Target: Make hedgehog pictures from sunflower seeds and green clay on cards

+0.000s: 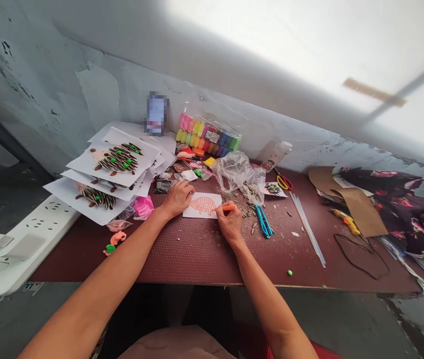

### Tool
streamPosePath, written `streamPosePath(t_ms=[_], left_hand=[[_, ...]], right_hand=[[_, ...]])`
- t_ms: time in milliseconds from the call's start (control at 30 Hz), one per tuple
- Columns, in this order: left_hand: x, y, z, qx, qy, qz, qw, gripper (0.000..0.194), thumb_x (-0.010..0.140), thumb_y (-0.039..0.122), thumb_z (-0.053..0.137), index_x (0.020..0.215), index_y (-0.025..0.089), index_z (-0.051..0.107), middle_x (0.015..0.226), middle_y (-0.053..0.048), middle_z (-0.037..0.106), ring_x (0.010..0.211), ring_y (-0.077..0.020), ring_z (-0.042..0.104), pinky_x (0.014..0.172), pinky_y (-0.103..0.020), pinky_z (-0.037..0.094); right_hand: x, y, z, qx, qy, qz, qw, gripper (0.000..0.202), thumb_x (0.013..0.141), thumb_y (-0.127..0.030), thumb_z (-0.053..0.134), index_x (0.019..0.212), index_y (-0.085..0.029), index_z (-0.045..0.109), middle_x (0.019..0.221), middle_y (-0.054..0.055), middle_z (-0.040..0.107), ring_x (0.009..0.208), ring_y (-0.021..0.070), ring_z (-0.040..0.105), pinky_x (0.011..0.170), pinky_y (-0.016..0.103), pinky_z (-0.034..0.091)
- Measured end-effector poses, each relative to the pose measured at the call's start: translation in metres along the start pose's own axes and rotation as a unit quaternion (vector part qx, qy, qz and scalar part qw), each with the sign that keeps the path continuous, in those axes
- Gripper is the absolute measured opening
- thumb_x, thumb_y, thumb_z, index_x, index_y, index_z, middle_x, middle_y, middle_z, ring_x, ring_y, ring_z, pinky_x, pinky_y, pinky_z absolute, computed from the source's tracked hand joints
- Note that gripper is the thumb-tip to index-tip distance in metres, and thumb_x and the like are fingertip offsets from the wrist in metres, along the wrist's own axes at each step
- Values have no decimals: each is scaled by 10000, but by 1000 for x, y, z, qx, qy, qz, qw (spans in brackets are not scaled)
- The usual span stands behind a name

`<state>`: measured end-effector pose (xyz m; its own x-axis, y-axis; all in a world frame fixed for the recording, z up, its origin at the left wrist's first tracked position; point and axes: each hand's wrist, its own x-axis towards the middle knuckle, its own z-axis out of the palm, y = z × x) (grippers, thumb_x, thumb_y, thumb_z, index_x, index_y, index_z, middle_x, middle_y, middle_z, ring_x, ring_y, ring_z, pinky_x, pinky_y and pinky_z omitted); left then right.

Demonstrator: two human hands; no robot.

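Observation:
A small white card [215, 197] lies on the brown table and bears an orange drawing [202, 204] of a rounded body filled with short strokes. My left hand [177, 198] rests at the card's left edge, its fingers bent loosely over the surface. In my right hand [230, 222] is an orange pen [228, 206], pinched between the fingers, with its tip at the drawing's right end. Sunflower seeds [248, 209] are scattered just right of this hand. Beside them lies a blue utility knife [263, 222].
Stacked sheets [122, 164] with seed-covered hedgehogs stand at left, near a power strip [21, 244]. Behind are coloured clay packs [208, 137], a plastic bag [234, 172] and a white bottle [277, 154]. Scissors [284, 182], glue sticks [308, 229] and a yellow glue gun [346, 221] lie right.

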<state>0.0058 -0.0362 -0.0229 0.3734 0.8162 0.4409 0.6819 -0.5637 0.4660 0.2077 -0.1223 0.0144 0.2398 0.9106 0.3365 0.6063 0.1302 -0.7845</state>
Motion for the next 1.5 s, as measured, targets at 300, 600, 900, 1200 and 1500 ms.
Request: streamPosePath(t_ms=[300, 600, 900, 1200, 1500], left_hand=[[0, -1, 0, 9, 2, 6, 1000, 212, 845, 87, 487, 859, 194, 670, 885, -80, 631, 878, -248, 584, 821, -395, 476], [1, -2, -2, 0, -5, -1, 1000, 216, 832, 101, 481, 855, 191, 676, 878, -85, 635, 887, -254, 594, 835, -399, 487], [1, -5, -11, -64, 8, -39, 997, 217, 812, 152, 480, 854, 187, 690, 877, -59, 714, 817, -212, 639, 784, -335, 513], [1, -4, -24, -61, 51, -62, 995, 232, 812, 190, 491, 868, 185, 716, 926, -70, 756, 855, -226, 675, 812, -333, 528], [-2, -11, -26, -16, 60, -83, 995, 236, 800, 185, 492, 846, 195, 723, 924, -59, 771, 888, -239, 692, 868, -352, 528]], right_hand=[[6, -1, -4, 24, 55, 9, 998, 240, 808, -381, 522, 639, -213, 554, 615, 2, 626, 563, 149, 556, 580, 259, 408], [15, 15, -5, 6, 62, -77, 995, 270, 905, -325, 503, 991, -157, 696, 1022, 112, 745, 934, 209, 680, 878, 334, 505], [23, 24, -14, -86, 55, -84, 991, 363, 899, -305, 539, 1191, -139, 674, 1103, 144, 707, 1024, 237, 646, 952, 368, 496], [20, 15, -16, -194, -17, -43, 980, 375, 930, -217, 491, 1252, -182, 680, 1077, 97, 665, 952, 203, 628, 866, 291, 474], [16, -1, -23, -329, -108, -6, 938, 360, 949, -186, 499, 1249, -204, 699, 1116, 117, 646, 1028, 228, 591, 873, 291, 426]])
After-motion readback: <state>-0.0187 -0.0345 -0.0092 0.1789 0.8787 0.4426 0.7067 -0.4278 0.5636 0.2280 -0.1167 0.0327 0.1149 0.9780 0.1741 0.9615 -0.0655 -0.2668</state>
